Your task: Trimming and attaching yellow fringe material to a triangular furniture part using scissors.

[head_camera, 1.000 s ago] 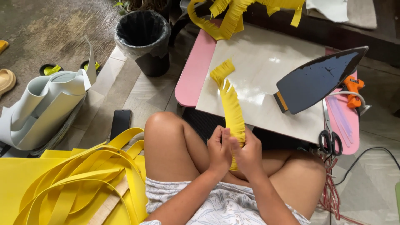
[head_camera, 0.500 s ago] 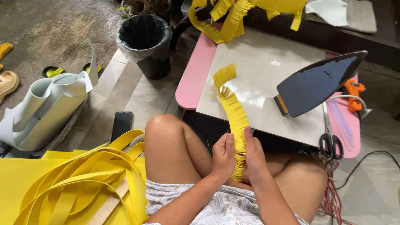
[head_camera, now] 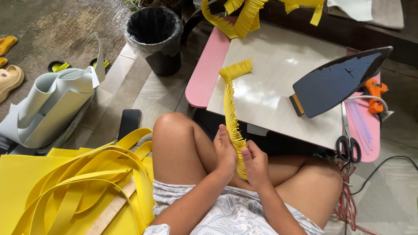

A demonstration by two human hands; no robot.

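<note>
Left hand and right hand both pinch fringed yellow strip, held upright in front of low table. Fringe cut along whole visible length; uncut strips piled left of table.

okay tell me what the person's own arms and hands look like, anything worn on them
Both arms are bare from the elbow down, with no sleeves showing. The left hand and right hand wear no gloves, and no rings, watch or bracelets can be seen. Fingernails look short and unpainted, though they are small in this view.
</note>
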